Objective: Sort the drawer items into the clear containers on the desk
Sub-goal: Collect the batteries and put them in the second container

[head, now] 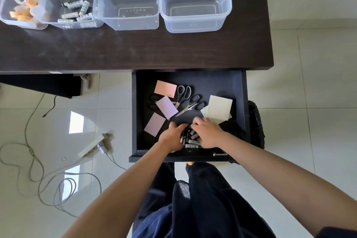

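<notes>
1. Reaching into the open dark drawer (243,102), both hands close in on one heap of small cylindrical batteries with white and black labels (190,139) at the drawer's near edge, roughly at the middle of its width.
2. Left of the heap, the left hand (172,135) curls its fingers in against the heap's left flank; they look bent round a few cells, though I cannot tell whether any are truly gripped.
3. Right of the heap, the right hand (206,132) lies palm down with fingers spread over the heap's far right part, cupping more than pinching; what it holds, if anything, is hidden.
4. The batteries lie jumbled, long axes pointing various ways, between the two palms, so a two-handed scoop seems the likely move.
5. Their destination, judging by contents, is the clear plastic container already holding batteries (71,6), on the dark wooden desk (135,50) well beyond the drawer and to its left, nearer the left hand.
</notes>
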`<action>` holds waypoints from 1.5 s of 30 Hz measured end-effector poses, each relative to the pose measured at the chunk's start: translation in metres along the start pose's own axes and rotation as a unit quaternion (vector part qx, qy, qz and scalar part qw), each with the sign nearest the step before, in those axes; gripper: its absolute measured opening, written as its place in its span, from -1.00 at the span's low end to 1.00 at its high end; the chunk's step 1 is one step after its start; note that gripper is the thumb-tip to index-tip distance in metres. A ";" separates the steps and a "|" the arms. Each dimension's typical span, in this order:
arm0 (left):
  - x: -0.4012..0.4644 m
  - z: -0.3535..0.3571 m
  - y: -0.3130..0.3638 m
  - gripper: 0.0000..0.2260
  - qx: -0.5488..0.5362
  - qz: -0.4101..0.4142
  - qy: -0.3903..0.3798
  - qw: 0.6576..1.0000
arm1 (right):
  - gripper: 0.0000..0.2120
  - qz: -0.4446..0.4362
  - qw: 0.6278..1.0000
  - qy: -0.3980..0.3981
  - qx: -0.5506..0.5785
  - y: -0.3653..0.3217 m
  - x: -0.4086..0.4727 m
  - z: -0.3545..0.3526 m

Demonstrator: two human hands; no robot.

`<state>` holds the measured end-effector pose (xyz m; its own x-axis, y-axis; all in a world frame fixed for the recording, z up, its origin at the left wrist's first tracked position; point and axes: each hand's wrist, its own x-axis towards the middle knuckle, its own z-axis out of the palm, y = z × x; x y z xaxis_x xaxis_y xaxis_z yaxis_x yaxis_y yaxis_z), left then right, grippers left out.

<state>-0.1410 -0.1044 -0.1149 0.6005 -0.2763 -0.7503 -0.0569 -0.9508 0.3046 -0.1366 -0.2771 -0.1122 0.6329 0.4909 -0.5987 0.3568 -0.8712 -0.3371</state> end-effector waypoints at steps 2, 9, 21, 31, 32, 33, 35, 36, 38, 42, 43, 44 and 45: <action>0.003 0.000 0.001 -0.31 -0.005 -0.001 -0.014 1.000 | -0.65 0.024 0.999 -0.017 0.030 -0.002 -0.003 0.003; 0.003 0.010 -0.005 -0.57 -0.063 0.017 -0.018 0.998 | -0.70 0.091 0.985 -0.055 0.139 -0.006 -0.002 0.011; 0.003 0.013 -0.005 -0.71 -0.148 0.041 0.014 0.988 | -0.72 0.095 0.966 -0.083 0.224 -0.009 0.000 0.021; 0.005 0.009 0.001 -0.75 -0.123 -0.003 -0.072 0.990 | -0.80 0.110 0.938 -0.099 0.313 -0.008 -0.006 0.021; 0.005 0.009 0.001 -0.76 -0.110 -0.002 -0.074 0.991 | -0.81 0.108 0.938 -0.099 0.315 -0.008 -0.006 0.020; 0.004 0.008 0.001 -0.75 -0.099 -0.002 -0.077 0.992 | -0.82 0.104 0.938 -0.098 0.317 -0.008 -0.006 0.019; 0.003 0.008 -0.002 -0.74 -0.086 0.001 -0.083 0.993 | -0.89 0.095 0.937 -0.097 0.323 -0.009 -0.006 0.018; 0.003 0.007 -0.003 -0.75 -0.083 0.002 -0.086 0.993 | -0.91 0.093 0.936 -0.098 0.325 -0.009 -0.007 0.017; 0.003 0.006 -0.005 -0.75 -0.080 0.006 -0.091 0.993 | -0.90 0.094 0.932 -0.103 0.335 -0.009 -0.007 0.017; 0.002 0.002 -0.006 -0.77 -0.083 0.009 -0.114 0.990 | -0.80 0.089 0.929 -0.108 0.343 -0.010 -0.007 0.016; 0.002 0.002 -0.006 -0.77 -0.083 0.010 -0.122 0.989 | -0.80 0.087 0.929 -0.108 0.342 -0.010 -0.007 0.016; 0.002 0.002 -0.006 -0.77 -0.084 0.011 -0.129 0.988 | -0.81 0.086 0.930 -0.107 0.340 -0.010 -0.007 0.017; 0.001 0.002 -0.006 -0.77 -0.085 0.013 -0.135 0.987 | -0.83 0.086 0.932 -0.106 0.335 -0.010 -0.007 0.017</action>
<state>-0.1417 -0.0993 -0.1187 0.3653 -0.3498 -0.8627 0.0790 -0.9117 0.4031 -0.1559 -0.2720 -0.1172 0.4666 0.3954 -0.7912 -0.2915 -0.7758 -0.5596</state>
